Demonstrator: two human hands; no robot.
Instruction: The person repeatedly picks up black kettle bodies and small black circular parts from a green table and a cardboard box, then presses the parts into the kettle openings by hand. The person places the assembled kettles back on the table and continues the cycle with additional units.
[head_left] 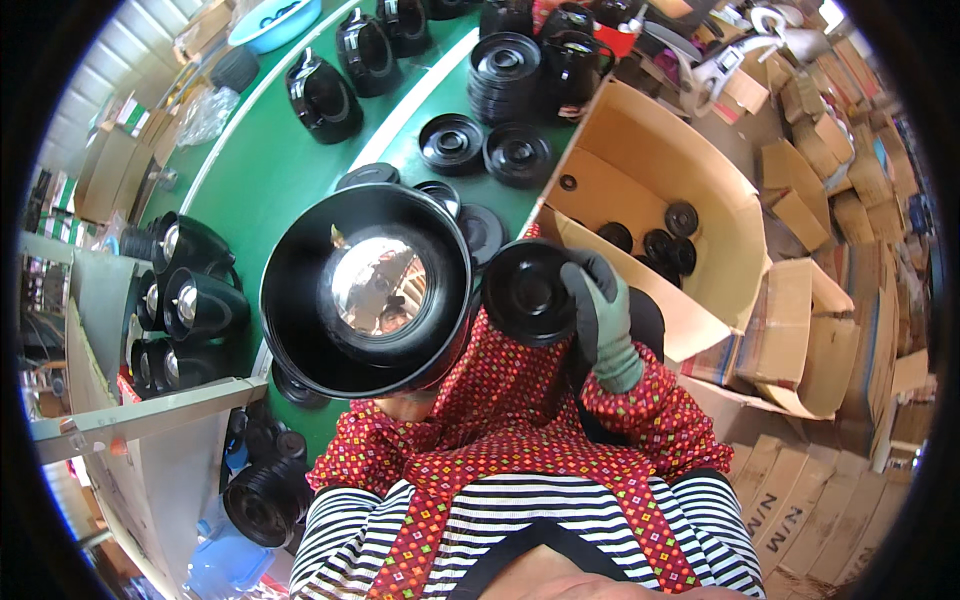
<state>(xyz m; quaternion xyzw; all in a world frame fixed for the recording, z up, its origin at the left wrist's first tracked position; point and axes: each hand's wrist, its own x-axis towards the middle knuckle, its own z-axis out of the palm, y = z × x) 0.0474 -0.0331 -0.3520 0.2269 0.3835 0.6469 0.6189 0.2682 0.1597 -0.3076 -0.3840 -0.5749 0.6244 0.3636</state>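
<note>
My gloved right hand point(600, 315) pinches the rim of a round black lid-like disc point(530, 290), held in front of my chest with its recessed side facing up. To its left a large, deep black pot-like shell point(300, 290), with a mirror-like metal bottom, tilts its opening toward me. My left sleeve point(370, 440) runs up beneath this shell, which hides my left hand and its fingers. Behind the shell, more black discs point(483, 232) lie on the green work table point(270, 130).
An open cardboard box point(640, 140) with several loose black discs stands at my right. A disc stack point(505, 75) and black handled vessels point(322, 95) occupy the table's far part. More black shells point(205, 305) sit at the left, beyond a metal rail point(150, 415). Cartons point(820, 510) lie at the lower right.
</note>
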